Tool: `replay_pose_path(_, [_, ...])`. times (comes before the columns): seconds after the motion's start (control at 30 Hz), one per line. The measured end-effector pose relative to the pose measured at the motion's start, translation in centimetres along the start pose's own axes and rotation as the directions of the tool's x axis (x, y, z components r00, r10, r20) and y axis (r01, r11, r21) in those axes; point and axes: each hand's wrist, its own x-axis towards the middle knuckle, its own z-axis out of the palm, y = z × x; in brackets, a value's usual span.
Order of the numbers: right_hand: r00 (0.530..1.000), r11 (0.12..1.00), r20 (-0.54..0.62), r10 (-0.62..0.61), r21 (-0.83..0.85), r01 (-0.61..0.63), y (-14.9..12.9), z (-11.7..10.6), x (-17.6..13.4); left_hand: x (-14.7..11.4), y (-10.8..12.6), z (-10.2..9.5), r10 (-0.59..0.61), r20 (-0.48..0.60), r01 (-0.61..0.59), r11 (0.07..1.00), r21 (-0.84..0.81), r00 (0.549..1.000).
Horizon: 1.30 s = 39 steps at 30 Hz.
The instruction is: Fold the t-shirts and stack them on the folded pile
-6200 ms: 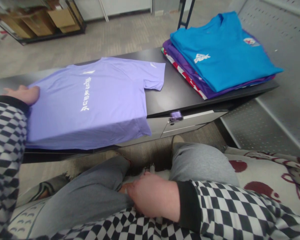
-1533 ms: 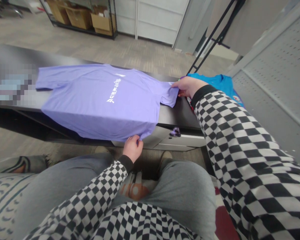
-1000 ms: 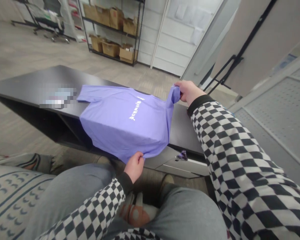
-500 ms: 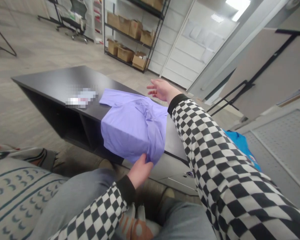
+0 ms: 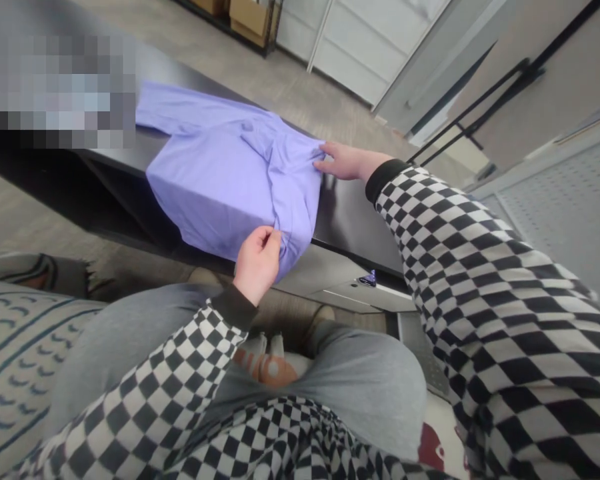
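Observation:
A light purple long-sleeved shirt [image 5: 215, 173] lies across a dark low cabinet [image 5: 350, 213], its near part hanging over the front edge. One sleeve stretches out flat to the far left, and creases run through the right half. My left hand [image 5: 258, 261] is closed in a pinch on the shirt's near hanging edge. At the far right corner of the cloth, my right hand [image 5: 347, 162] has hold of the fabric between thumb and fingers. Both of my arms wear black-and-white checkered sleeves.
A pixelated patch [image 5: 60, 93] hides something on the cabinet's left end. Another person's patterned garment [image 5: 25, 353] is at the lower left. Beyond the cabinet stand a shelf with cardboard boxes [image 5: 250, 19] and a board on a black frame [image 5: 560, 80].
My right hand has come down from the air onto the shirt's far right corner. My left hand still pinches the near edge. The view has tilted down and moved closer.

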Motion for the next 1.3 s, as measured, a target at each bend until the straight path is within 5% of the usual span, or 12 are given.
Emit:
replay_pose_path(0.13, [0.997,0.996,-0.063,-0.041,0.077,0.046,-0.2,1.9,-2.2,0.0,0.1,-0.6,0.065,-0.046,-0.064,0.998,0.016,0.997])
replay_pose_path(0.27, [0.994,0.988,0.063,-0.084,0.134,0.075,-0.4,3.8,-3.0,0.5,-0.4,-0.5,0.043,-0.074,-0.039,0.998,0.053,0.996])
replay_pose_path(0.5, [0.985,0.972,0.072,-0.158,0.19,0.142,2.9,5.6,-4.1,-0.1,-1.0,0.1,0.038,0.179,-0.033,0.999,-0.029,0.983])
replay_pose_path(0.8, [0.988,0.978,0.092,-0.126,0.18,0.108,7.8,5.9,-11.0,-3.7,-4.0,3.1,-0.062,0.439,0.079,0.997,-0.022,0.896])
replay_pose_path(0.97, [0.998,0.979,0.031,-0.057,0.196,0.049,9.4,5.9,-13.0,-3.8,-5.2,3.5,-0.094,0.491,-0.021,0.974,0.224,0.866])
replay_pose_path(1.13, [0.958,0.948,-0.246,0.143,0.311,-0.062,4.8,6.3,-16.6,-2.7,-4.1,1.8,-0.17,0.546,-0.301,0.685,0.664,0.82])
replay_pose_path(1.23, [0.868,0.884,-0.455,0.199,0.465,0.041,-1.6,8.0,-20.7,-2.2,-3.1,0.3,-0.206,0.567,-0.392,0.539,0.746,0.797])
replay_pose_path(1.3, [0.836,0.838,-0.482,0.264,0.543,0.048,-6.8,9.6,-23.6,-2.1,-2.1,-0.5,-0.205,0.58,-0.403,0.54,0.739,0.788])
